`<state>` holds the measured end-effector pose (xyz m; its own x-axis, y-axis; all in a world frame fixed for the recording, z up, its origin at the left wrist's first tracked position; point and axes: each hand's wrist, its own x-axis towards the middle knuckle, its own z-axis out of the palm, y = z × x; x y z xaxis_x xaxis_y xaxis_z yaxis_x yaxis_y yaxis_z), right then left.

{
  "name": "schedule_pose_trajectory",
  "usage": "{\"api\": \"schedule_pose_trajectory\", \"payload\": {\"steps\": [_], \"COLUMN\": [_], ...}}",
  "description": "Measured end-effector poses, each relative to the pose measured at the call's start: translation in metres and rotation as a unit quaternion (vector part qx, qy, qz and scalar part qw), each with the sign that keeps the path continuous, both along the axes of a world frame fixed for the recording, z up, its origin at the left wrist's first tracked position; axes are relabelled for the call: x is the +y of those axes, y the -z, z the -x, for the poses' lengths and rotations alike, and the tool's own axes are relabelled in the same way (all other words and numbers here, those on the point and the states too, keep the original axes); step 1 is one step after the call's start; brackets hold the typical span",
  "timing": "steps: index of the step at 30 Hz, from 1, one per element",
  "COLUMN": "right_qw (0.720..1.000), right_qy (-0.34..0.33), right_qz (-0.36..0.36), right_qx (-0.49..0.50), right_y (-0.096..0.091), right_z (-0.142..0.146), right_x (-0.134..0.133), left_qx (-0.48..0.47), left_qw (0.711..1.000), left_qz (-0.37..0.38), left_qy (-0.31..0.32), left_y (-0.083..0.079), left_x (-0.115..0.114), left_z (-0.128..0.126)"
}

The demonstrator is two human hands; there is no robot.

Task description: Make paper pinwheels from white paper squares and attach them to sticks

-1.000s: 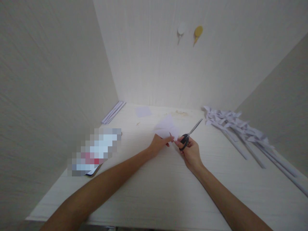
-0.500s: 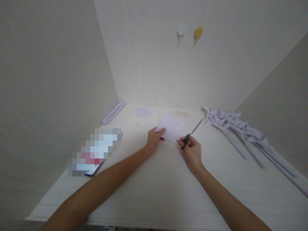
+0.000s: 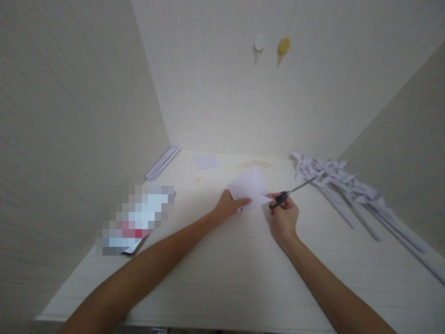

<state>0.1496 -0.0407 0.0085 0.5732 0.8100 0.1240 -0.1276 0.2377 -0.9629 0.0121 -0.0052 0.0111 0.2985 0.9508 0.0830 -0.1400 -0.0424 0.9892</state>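
A white square of paper (image 3: pixel 249 185), with slits cut in from its corners, is pinched between the thumb and fingers of my left hand (image 3: pixel 225 206). My right hand (image 3: pixel 285 215) is closed around black-handled scissors (image 3: pixel 282 198), whose blades point away to the upper right. The right fingertips touch or nearly touch the paper's right corner; whether they grip it I cannot make out. Another flat paper square (image 3: pixel 206 162) lies near the back wall.
Several rolled paper sticks (image 3: pixel 162 162) lie at the back left. A phone (image 3: pixel 139 222), partly blurred out, is left of my left forearm. Paper pinwheels on sticks (image 3: pixel 340 178) are piled on the right. White (image 3: pixel 259 43) and yellow (image 3: pixel 284 45) hooks are on the back wall.
The paper has turned to stand corner-up, and its cuts now show. My left hand has shifted slightly right. My right hand and the scissors have moved right, with the blades tilted lower.
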Motion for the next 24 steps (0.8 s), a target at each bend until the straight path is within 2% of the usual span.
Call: {"api": "schedule_pose_trajectory", "payload": {"steps": [2,5,7,9,14,19,24], "right_qw": [1.000,0.994,0.985,0.978,0.981,0.986,0.982], "right_qy": [-0.021,-0.109,-0.167,-0.191,-0.164,-0.155,-0.182], "right_qz": [0.007,0.026,0.044,0.060,0.056,0.040,0.040], "right_qx": [-0.001,-0.009,-0.028,-0.057,-0.084,-0.035,-0.003], "right_y": [-0.002,-0.005,-0.006,-0.006,-0.001,0.002,-0.002], "right_z": [0.002,0.009,0.014,0.017,0.015,0.011,0.013], "right_x": [-0.002,-0.006,-0.010,-0.011,-0.009,-0.007,-0.009], "left_qx": [-0.013,-0.032,-0.053,-0.073,-0.046,0.022,-0.008], "left_qw": [0.998,0.989,0.986,0.985,0.990,0.993,0.988], "left_qz": [0.016,0.035,0.044,0.049,0.023,0.043,0.061], "left_qy": [-0.057,-0.138,-0.152,-0.150,-0.135,-0.110,-0.139], "left_y": [-0.001,-0.002,-0.001,-0.001,-0.003,-0.009,-0.005], "left_x": [0.000,0.000,-0.001,-0.003,-0.011,-0.015,-0.011], "left_z": [-0.001,-0.004,-0.007,-0.009,-0.012,-0.013,-0.012]}}
